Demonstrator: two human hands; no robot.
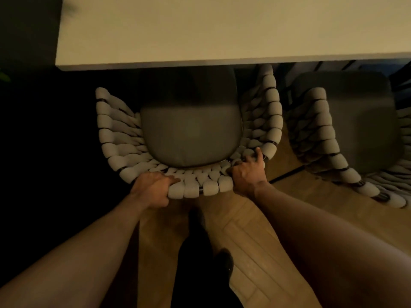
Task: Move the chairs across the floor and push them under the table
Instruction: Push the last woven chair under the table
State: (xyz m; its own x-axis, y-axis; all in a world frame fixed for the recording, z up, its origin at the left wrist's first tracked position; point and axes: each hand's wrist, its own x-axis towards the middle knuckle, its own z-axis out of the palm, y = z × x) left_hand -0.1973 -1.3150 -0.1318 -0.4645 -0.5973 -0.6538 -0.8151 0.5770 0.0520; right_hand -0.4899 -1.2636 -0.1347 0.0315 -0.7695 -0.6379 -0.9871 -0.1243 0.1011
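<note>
Nearest, the left hand (153, 187) and right hand (248, 172) each curl round the chair's (191, 134) padded back rim. Its seat sits half under the table (222, 30). The cushioning probably yields, so grip the firm frame beneath.

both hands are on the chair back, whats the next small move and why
Probably push the chair straight forward: only the seat's front lies under the table, the back stands well clear of its edge, and the left hand and right hand both grip the back rim.
</note>
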